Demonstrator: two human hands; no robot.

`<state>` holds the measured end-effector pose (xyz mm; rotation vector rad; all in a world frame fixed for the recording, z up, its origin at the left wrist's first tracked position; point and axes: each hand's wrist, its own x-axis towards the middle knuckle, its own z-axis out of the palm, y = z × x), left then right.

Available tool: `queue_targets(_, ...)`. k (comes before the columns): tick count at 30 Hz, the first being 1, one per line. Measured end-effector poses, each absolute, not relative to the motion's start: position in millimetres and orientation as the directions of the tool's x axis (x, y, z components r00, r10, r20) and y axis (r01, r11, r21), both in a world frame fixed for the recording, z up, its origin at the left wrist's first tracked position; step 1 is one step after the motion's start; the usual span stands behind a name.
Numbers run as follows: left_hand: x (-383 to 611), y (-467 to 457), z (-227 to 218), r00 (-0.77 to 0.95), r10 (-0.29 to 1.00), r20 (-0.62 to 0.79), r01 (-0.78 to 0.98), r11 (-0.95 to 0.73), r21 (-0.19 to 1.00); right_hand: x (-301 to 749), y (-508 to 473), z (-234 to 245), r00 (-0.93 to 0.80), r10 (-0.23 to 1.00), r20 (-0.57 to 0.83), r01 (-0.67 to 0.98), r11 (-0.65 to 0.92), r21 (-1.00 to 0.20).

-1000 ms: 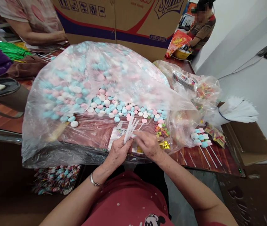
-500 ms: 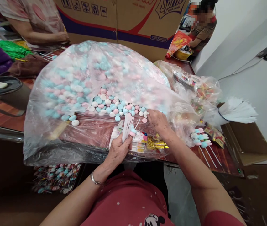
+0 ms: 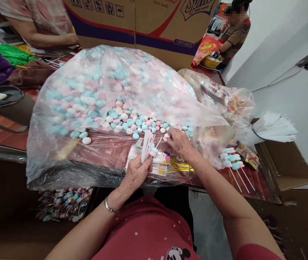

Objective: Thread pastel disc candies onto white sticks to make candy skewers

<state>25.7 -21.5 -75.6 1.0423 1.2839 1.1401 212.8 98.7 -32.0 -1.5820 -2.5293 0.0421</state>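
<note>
My left hand (image 3: pixel 136 173) is closed round a bundle of white sticks (image 3: pixel 146 144) that point up, one with pink and blue candies on it. My right hand (image 3: pixel 179 141) reaches into the mouth of a big clear plastic bag (image 3: pixel 110 90) and pinches a pale pink candy disc (image 3: pixel 166 137) at the edge of the pile of pink, blue and white candy discs (image 3: pixel 132 122). Under my hands lie a printed card pack (image 3: pixel 161 162) and some gold foil (image 3: pixel 179 167).
Finished candy sticks (image 3: pixel 234 164) lie at the right on the red table (image 3: pixel 2 133). A fan of white sticks (image 3: pixel 274 127) and an open carton (image 3: pixel 286 162) stand further right. A large cardboard box (image 3: pixel 143 25) is behind the bag. Two other people work at the back.
My right hand left the sticks, reached to the candy pile in the bag and now draws back a little with a pink disc pinched. My left hand stayed put.
</note>
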Motion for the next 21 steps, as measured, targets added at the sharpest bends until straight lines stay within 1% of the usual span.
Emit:
queue_targets(2,26.0,-21.3,-75.4,-0.04,0.987,-0.158,-0.044,0.156,0.987,210.2,93.6,-34.2,-0.515,0.844,0.149,0.85,0.525,-0.038)
queue_targets(6,26.6,-21.0,-73.7,-0.037,0.987,-0.157,-0.054,0.154,0.987,212.4,74.0,-36.9,-0.7,0.67,0.249,0.707,0.7,0.103)
queue_targets(8,26.5,-21.0,-72.8,-0.032,0.987,-0.156,-0.049,0.154,0.987,217.7,61.8,-37.6,-0.754,0.595,0.278,0.644,0.754,0.132)
queue_targets(9,26.4,-21.0,-72.5,-0.031,0.987,-0.155,-0.046,0.154,0.987,221.0,56.3,-37.4,-0.769,0.573,0.285,0.622,0.773,0.124)
queue_targets(11,26.1,-21.1,-72.5,-0.028,0.988,-0.155,-0.041,0.154,0.987,227.6,48.8,-35.8,-0.759,0.575,0.307,0.616,0.786,0.05)
queue_targets(13,26.1,-21.1,-73.2,-0.028,0.988,-0.154,-0.04,0.153,0.987,233.1,47.5,-32.5,-0.685,0.64,0.348,0.656,0.75,-0.089)
queue_targets(15,26.3,-21.0,-74.6,-0.03,0.988,-0.153,-0.04,0.151,0.988,236.5,51.7,-28.4,-0.554,0.756,0.348,0.723,0.644,-0.248)
queue_targets(17,26.5,-20.8,-76.0,-0.036,0.988,-0.148,-0.043,0.146,0.988,237.3,58.1,-25.1,-0.423,0.862,0.279,0.786,0.502,-0.36)
queue_targets(19,26.6,-20.5,-76.6,-0.035,0.99,-0.139,-0.045,0.138,0.989,236.3,63.1,-23.7,-0.341,0.92,0.195,0.833,0.392,-0.39)
queue_targets(21,26.3,-20.5,-76.2,-0.029,0.991,-0.133,-0.041,0.132,0.99,235.0,64.8,-24.2,-0.329,0.929,0.166,0.856,0.368,-0.363)
